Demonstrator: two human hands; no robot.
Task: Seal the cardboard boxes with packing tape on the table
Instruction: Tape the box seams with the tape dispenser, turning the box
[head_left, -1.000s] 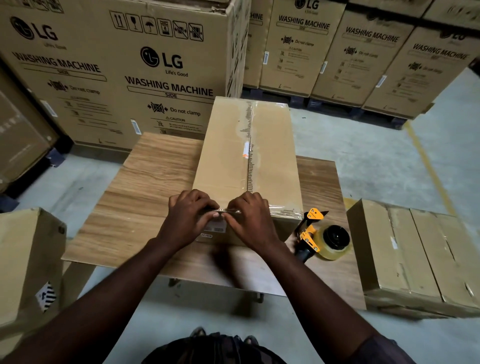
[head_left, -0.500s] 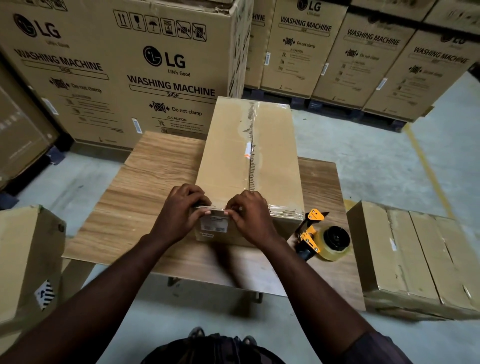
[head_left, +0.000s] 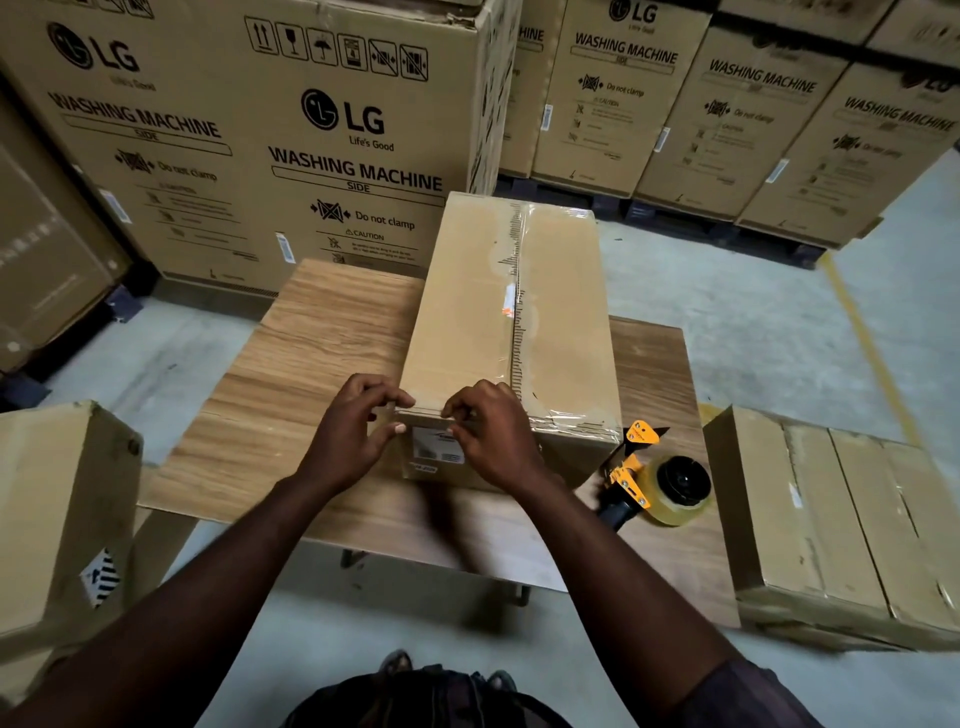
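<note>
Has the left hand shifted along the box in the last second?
Yes. The left hand has slid left along the near top edge of the cardboard box, away from the right hand, to its left corner.

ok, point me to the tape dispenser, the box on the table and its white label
tape dispenser (head_left: 655, 483): head view, side of the tape roll by the yellow frame.
box (head_left: 511, 332): head view, top face, on the taped seam.
white label (head_left: 434, 449): head view, middle of the label.
</note>
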